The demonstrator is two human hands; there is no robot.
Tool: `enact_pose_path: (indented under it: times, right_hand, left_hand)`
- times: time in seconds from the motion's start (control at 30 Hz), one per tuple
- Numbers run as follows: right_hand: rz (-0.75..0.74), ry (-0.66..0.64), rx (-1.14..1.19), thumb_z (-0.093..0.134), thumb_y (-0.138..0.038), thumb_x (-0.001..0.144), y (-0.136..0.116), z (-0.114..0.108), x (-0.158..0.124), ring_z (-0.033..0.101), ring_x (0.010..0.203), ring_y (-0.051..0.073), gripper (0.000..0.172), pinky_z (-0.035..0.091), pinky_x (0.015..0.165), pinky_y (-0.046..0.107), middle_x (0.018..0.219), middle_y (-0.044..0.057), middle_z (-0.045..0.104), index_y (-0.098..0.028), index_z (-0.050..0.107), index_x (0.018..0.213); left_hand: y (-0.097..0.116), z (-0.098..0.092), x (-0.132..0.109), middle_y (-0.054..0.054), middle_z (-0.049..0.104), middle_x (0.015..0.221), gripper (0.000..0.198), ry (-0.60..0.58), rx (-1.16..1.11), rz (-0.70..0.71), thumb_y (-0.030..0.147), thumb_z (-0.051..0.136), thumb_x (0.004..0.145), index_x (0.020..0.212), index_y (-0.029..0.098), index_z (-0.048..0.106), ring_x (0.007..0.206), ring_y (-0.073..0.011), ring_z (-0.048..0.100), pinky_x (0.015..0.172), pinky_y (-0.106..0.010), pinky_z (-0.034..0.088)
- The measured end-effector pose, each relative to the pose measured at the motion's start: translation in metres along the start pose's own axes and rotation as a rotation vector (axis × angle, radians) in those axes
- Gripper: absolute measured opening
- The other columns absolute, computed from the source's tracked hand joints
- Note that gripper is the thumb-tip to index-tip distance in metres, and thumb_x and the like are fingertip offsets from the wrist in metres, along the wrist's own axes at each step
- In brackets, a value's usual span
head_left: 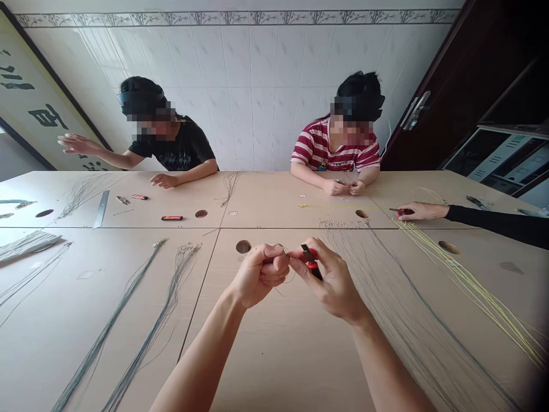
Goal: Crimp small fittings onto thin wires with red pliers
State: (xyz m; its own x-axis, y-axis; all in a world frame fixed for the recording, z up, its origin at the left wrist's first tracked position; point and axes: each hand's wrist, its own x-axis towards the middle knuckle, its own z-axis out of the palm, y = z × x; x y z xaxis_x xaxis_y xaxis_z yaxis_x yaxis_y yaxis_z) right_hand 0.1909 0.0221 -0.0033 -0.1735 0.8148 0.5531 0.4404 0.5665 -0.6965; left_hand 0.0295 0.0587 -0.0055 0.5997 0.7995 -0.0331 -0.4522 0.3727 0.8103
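My left hand [263, 272] is closed in a pinch on a thin wire [290, 279], a loop of which hangs between my two hands. Tucked in my right hand [332, 286] is a pair of small pliers [315, 268] with red and black handles, their metal jaws pointing up and away from the wire. The thumb and a finger of that same hand meet at the wire, close to my left fingertips. Both hands are raised over the table [257, 355]. The wire's ends are too fine to make out.
Bundles of grey-green wires [124, 309] lie to the left, loose grey wires [386, 297] and yellow wires [472, 280] to the right. A co-worker's hand [422, 210] holds red-handled pliers. Two people sit opposite. A ruler [101, 209] and a cable hole [243, 246] are nearby.
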Motion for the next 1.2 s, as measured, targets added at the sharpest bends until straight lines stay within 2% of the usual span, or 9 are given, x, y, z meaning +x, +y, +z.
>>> enact_pose_path:
  times: [0.17,0.4,0.57,0.67,0.77,0.87,1.0,1.1,1.2]
  right_hand:
    - [-0.018,0.011,-0.020,0.053,-0.027,0.094,-0.001,-0.001,0.001,0.045,0.068,0.014,0.016,0.040,0.064,0.027,0.072,-0.002,0.047,-0.022,0.048,0.080]
    - [-0.078,0.031,-0.053,0.049,-0.019,0.095,0.001,0.002,0.000,0.044,0.070,0.014,0.014,0.038,0.066,0.026,0.073,-0.002,0.047,-0.022,0.047,0.081]
    - [-0.063,0.074,-0.042,0.050,-0.020,0.095,0.000,0.001,-0.001,0.047,0.071,0.013,0.011,0.038,0.064,0.026,0.075,-0.001,0.048,-0.022,0.049,0.084]
    - [-0.049,0.077,-0.042,0.051,-0.018,0.095,-0.001,-0.001,-0.002,0.047,0.071,0.013,0.010,0.038,0.063,0.025,0.076,-0.002,0.049,-0.022,0.049,0.086]
    - [-0.041,0.069,-0.051,0.050,-0.016,0.094,-0.002,-0.003,-0.003,0.047,0.072,0.013,0.009,0.038,0.064,0.025,0.077,-0.002,0.049,-0.022,0.050,0.088]
    - [-0.037,0.070,-0.064,0.050,-0.016,0.095,-0.003,-0.005,-0.004,0.047,0.072,0.013,0.009,0.039,0.066,0.026,0.077,-0.002,0.049,-0.022,0.049,0.087]
    - [-0.041,0.068,-0.082,0.051,-0.018,0.095,-0.005,-0.008,-0.002,0.045,0.071,0.013,0.010,0.039,0.066,0.026,0.076,-0.002,0.048,-0.022,0.049,0.086]
    - [-0.044,0.057,-0.083,0.051,-0.019,0.095,-0.006,-0.009,-0.002,0.043,0.070,0.013,0.011,0.038,0.066,0.026,0.074,-0.002,0.047,-0.021,0.050,0.085]
    - [-0.036,0.043,-0.072,0.050,-0.020,0.096,-0.006,-0.009,-0.003,0.042,0.070,0.013,0.012,0.038,0.065,0.026,0.074,-0.002,0.046,-0.021,0.050,0.085]
  left_hand:
    - [0.001,0.003,-0.002,0.009,0.011,0.047,0.037,-0.019,-0.006,-0.017,0.028,0.056,0.076,0.048,0.016,0.034,0.042,-0.0036,0.009,0.041,-0.018,0.011]
    - [0.002,0.001,-0.004,0.009,0.015,0.045,0.030,-0.015,0.029,-0.018,0.025,0.054,0.079,0.052,0.015,0.045,0.043,-0.0046,0.011,0.042,-0.019,0.011]
    - [0.007,0.004,-0.008,0.008,0.021,0.043,0.034,0.079,0.232,0.008,0.029,0.056,0.081,0.052,0.013,0.051,0.042,-0.0036,0.015,0.043,-0.020,0.013]
    - [0.010,0.010,-0.011,0.005,0.038,0.044,0.037,0.225,0.451,0.064,0.036,0.051,0.088,0.061,0.012,0.060,0.040,-0.0039,0.027,0.042,-0.019,0.019]
    - [0.012,0.017,-0.013,-0.001,0.063,0.063,0.026,0.381,0.576,0.155,0.037,0.053,0.088,0.081,0.015,0.063,0.041,-0.0062,0.043,0.040,-0.020,0.028]
    - [0.015,0.020,-0.016,-0.004,0.070,0.082,0.018,0.407,0.650,0.261,0.033,0.057,0.087,0.087,0.016,0.063,0.047,-0.0066,0.050,0.044,-0.021,0.037]
    - [0.017,0.021,-0.022,-0.001,0.066,0.075,0.018,0.368,0.793,0.295,0.035,0.062,0.085,0.088,0.019,0.069,0.047,-0.0051,0.043,0.047,-0.021,0.038]
    - [0.015,0.019,-0.023,0.006,0.043,0.050,0.019,0.338,0.872,0.304,0.038,0.066,0.083,0.086,0.020,0.070,0.045,-0.0064,0.032,0.044,-0.021,0.031]
    - [0.011,0.017,-0.022,0.008,0.029,0.047,0.018,0.316,0.885,0.304,0.038,0.065,0.084,0.082,0.021,0.069,0.045,-0.0070,0.026,0.042,-0.021,0.023]
